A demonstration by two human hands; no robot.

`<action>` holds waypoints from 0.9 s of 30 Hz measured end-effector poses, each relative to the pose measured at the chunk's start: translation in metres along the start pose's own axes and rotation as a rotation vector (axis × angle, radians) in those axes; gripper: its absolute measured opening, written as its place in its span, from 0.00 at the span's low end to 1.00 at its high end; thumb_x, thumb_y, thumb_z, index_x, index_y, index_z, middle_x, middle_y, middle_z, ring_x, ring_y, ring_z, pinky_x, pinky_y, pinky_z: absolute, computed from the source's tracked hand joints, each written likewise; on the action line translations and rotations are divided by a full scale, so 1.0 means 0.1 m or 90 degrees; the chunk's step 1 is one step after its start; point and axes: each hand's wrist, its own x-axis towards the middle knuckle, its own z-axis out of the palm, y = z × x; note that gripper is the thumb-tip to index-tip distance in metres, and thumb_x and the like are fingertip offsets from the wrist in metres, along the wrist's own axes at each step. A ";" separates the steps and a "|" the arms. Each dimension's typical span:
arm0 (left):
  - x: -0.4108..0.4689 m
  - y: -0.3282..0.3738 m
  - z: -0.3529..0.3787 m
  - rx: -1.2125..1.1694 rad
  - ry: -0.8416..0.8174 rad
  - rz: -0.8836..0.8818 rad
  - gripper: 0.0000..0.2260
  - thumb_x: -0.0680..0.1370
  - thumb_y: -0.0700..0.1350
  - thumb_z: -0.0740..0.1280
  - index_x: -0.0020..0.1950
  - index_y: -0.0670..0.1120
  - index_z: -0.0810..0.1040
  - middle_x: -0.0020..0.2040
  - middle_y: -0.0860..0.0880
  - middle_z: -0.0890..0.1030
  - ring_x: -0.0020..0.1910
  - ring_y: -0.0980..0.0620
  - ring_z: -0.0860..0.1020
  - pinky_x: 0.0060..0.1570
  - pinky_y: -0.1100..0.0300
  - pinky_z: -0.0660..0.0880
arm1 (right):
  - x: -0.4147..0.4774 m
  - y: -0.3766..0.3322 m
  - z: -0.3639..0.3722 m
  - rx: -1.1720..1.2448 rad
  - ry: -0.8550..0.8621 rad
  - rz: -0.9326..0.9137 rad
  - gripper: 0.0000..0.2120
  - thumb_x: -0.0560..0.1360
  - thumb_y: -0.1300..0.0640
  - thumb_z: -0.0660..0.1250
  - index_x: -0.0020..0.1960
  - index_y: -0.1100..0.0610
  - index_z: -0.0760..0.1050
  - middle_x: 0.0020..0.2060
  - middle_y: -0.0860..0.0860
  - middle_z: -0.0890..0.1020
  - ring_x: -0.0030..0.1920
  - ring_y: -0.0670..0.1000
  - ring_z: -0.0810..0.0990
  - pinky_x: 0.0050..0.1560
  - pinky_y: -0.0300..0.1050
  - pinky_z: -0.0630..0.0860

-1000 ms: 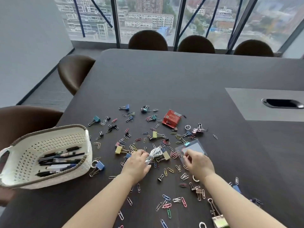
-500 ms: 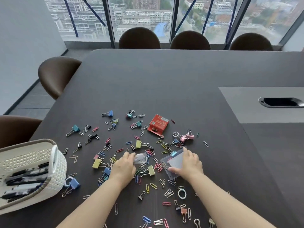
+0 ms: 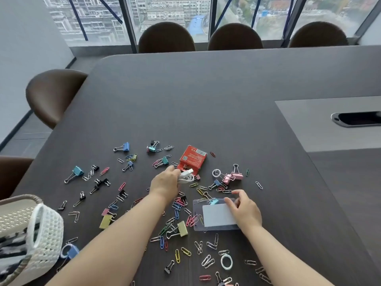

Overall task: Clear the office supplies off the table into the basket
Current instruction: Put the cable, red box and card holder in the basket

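- The left hand point(image 3: 165, 183) is out over the middle of the scatter. Its fingers point(image 3: 172, 170) are clenched round a coiled white cable point(image 3: 186, 176), which it holds just in front of the red box point(image 3: 192, 159).
- The right hand point(image 3: 245, 210) is nearer the person, at the right edge of a clear badge holder point(image 3: 215, 216) with a pale card inside. Thumb and fingers appear to pinch that edge. Whether the holder lies flat on the counter point(image 3: 206, 100) or is already tipped up is hard to tell.
- The basket point(image 3: 48, 232) sits at the counter's near left corner, well apart from both hands. It already has some dark, pen-like things point(image 3: 10, 243) inside, though they are too blurred to count.
- Judged from this, the task is at an early stage. The pens seem to be cleared and two larger items are in hand but not yet dropped in.
- Nearly all the small stuff is left:
  - Coloured paper clips point(image 3: 177, 207) are strewn all round both forearms.
  - Binder clips point(image 3: 182, 229) in yellow, blue, teal, black and pink are spread from the far left across to the right.
  - A white ring point(image 3: 226, 262) lies near the front edge.
  - The red box is also untouched.
- The clips are small and flat, so they will likely take many handfuls or a sweep toward the basket.
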 end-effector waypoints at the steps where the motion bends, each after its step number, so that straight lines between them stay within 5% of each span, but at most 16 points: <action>1: 0.06 -0.01 0.02 0.016 -0.005 0.018 0.07 0.76 0.41 0.62 0.53 0.45 0.74 0.55 0.48 0.73 0.51 0.46 0.76 0.47 0.54 0.73 | 0.01 0.02 0.02 -0.013 0.014 -0.007 0.14 0.75 0.46 0.63 0.57 0.52 0.71 0.32 0.44 0.74 0.39 0.49 0.75 0.38 0.42 0.67; 7: 0.35 -0.06 0.17 0.088 -0.054 0.098 0.21 0.76 0.41 0.63 0.68 0.52 0.69 0.62 0.49 0.70 0.60 0.49 0.71 0.57 0.55 0.71 | 0.02 0.01 0.10 -0.042 0.071 -0.015 0.13 0.75 0.44 0.62 0.53 0.52 0.73 0.33 0.45 0.75 0.40 0.51 0.78 0.35 0.41 0.66; 17: 0.47 -0.03 0.24 0.075 -0.062 0.065 0.12 0.78 0.45 0.62 0.60 0.45 0.72 0.59 0.46 0.72 0.56 0.47 0.73 0.53 0.54 0.72 | -0.01 0.03 0.11 -0.048 0.072 -0.017 0.14 0.75 0.44 0.62 0.55 0.52 0.73 0.34 0.45 0.74 0.43 0.53 0.79 0.37 0.41 0.65; 27: 0.36 -0.21 0.18 0.202 -0.109 0.173 0.11 0.77 0.44 0.63 0.59 0.46 0.73 0.60 0.48 0.72 0.58 0.49 0.72 0.54 0.55 0.73 | -0.03 0.03 0.10 -0.048 0.088 -0.039 0.14 0.75 0.44 0.61 0.53 0.53 0.74 0.35 0.45 0.75 0.42 0.51 0.78 0.37 0.40 0.64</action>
